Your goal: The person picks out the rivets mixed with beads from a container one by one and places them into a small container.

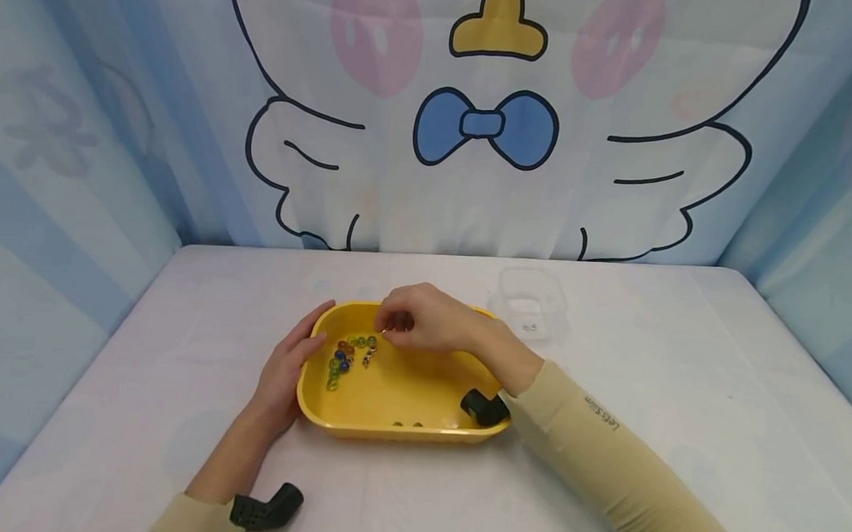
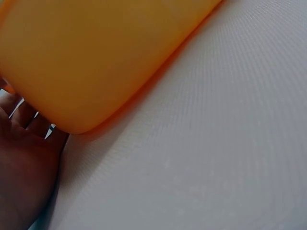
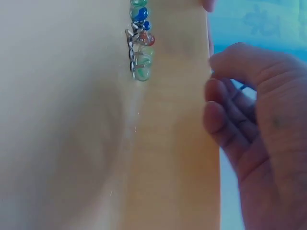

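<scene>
A yellow tray (image 1: 419, 394) stands on the table. My left hand (image 1: 286, 375) grips its left end, thumb at the rim and fingers along the outer wall, also seen in the left wrist view. In the tray's left part, glass marbles (image 1: 335, 367) in green, blue and orange form a bent row, with small metallic pieces (image 1: 367, 356) beside them. My right hand (image 1: 423, 318) is over the far side of the tray, right of the row. Its curled fingertips pinch a small shiny piece (image 1: 384, 330), too small to identify; the right wrist view does not show it.
A clear plastic box (image 1: 531, 300) with a few small bits inside stands on the white-covered table (image 1: 637, 373), behind and right of the tray. Two marbles (image 1: 418, 425) show near the tray's front wall. A patterned cloth (image 1: 487, 205) closes off the back.
</scene>
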Demonstrator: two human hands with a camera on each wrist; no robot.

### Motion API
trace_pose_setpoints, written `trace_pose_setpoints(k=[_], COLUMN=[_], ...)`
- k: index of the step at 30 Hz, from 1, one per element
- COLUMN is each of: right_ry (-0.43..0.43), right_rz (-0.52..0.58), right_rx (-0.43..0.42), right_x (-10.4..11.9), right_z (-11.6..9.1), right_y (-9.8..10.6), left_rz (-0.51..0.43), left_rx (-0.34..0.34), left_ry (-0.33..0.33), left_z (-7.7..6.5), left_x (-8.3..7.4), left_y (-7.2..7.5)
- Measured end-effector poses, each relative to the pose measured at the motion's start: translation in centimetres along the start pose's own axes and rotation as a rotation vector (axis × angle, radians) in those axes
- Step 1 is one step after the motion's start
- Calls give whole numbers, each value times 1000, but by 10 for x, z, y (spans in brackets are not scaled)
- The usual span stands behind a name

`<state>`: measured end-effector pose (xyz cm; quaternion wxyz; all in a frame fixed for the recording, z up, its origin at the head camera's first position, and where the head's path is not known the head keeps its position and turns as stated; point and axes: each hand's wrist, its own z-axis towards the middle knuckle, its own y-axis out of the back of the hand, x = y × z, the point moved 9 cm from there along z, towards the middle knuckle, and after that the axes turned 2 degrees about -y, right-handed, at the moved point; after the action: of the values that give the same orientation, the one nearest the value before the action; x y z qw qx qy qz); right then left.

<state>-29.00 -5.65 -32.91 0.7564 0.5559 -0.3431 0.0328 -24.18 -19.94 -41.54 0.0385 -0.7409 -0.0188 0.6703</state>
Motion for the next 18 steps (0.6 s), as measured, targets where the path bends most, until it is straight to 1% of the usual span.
trace_pose_setpoints(k=[6, 13, 18], right_ry=[-26, -19, -38], right_rz=[-6, -17, -14], right_rx=[-34, -90, -102], right_x=[1, 1, 0], right_z=[0, -6, -10], right_y=[11, 29, 38], left_rz=[1, -3, 0], left_rx=[0, 3, 1], left_ry=[1, -1, -6], left_z=[0, 0, 0], left_x=[0, -1, -1], left_y=[0, -2, -2])
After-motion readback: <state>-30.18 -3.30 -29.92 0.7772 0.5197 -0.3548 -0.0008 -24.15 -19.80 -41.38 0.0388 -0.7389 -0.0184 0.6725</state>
